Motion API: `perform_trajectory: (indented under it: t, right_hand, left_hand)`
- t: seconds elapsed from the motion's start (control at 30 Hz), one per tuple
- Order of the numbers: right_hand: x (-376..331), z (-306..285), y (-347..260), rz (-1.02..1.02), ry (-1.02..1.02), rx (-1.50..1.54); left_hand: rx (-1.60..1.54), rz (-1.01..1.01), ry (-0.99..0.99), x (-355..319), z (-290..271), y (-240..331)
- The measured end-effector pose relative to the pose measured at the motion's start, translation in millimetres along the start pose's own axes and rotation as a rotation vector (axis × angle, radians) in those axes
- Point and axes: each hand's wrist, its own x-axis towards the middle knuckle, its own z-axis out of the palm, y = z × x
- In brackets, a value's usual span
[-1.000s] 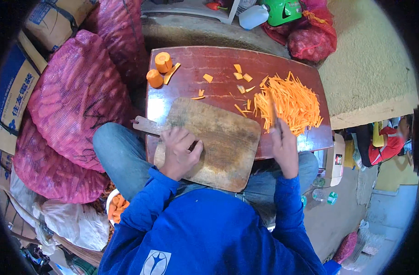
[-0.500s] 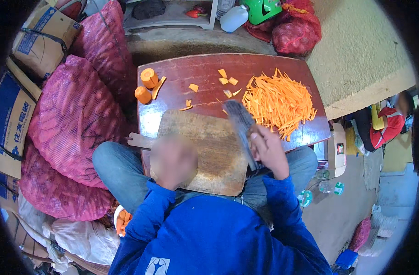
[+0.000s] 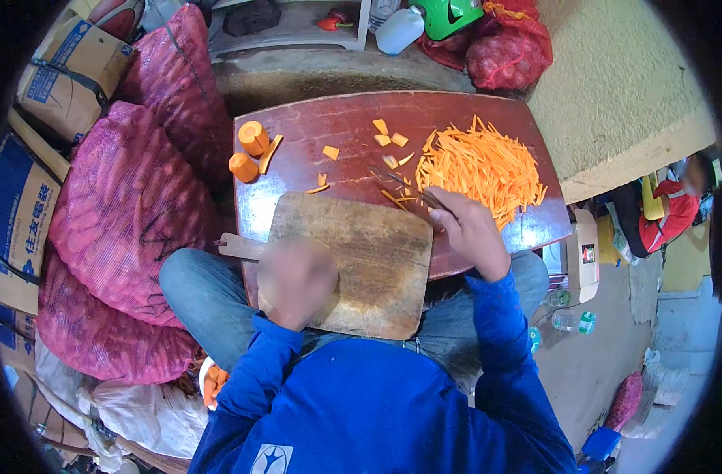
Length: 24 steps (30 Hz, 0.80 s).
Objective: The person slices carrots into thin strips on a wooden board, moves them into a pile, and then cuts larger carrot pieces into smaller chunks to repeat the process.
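Observation:
My right hand (image 3: 476, 237) is closed around a knife (image 3: 430, 199) just beyond the right corner of a worn wooden cutting board (image 3: 369, 261). The blade is seen nearly edge-on and points toward the far left, over a few carrot scraps. A large heap of carrot sticks (image 3: 483, 174) lies right beside the knife. On the board's left side rests my left hand (image 3: 296, 283); it is blurred, so its fingers and anything in them cannot be made out. Two cut carrot pieces (image 3: 253, 138) stand at the table's far left, near a carrot slice (image 3: 270, 154).
The reddish-brown table (image 3: 321, 118) holds several small carrot offcuts (image 3: 382, 140). Pink mesh sacks (image 3: 132, 213) and cardboard boxes (image 3: 76, 71) crowd the left. A white container of carrots (image 3: 213, 383) sits by my left thigh. Another person (image 3: 669, 209) is at the far right.
My right hand has moved slightly right and away from me. The knife has turned from showing its broad blade to nearly edge-on. My left hand stays almost where it was.

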Motion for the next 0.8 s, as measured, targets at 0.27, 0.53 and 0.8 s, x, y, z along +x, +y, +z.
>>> perform_trajectory:
  t: [0.27,0.53,0.8]
  right_hand:
    - [21,12,31,0.157,-0.361,0.141]
    - [27,24,42,0.102,-0.217,0.216]
    - [13,2,78,0.249,0.106,-0.113]
  left_hand:
    - [0.001,0.006,-0.01,-2,0,-2]
    - [-0.007,-0.023,-0.044,-1,-2,1]
    - [-0.016,0.002,-0.025,-1,0,-2]
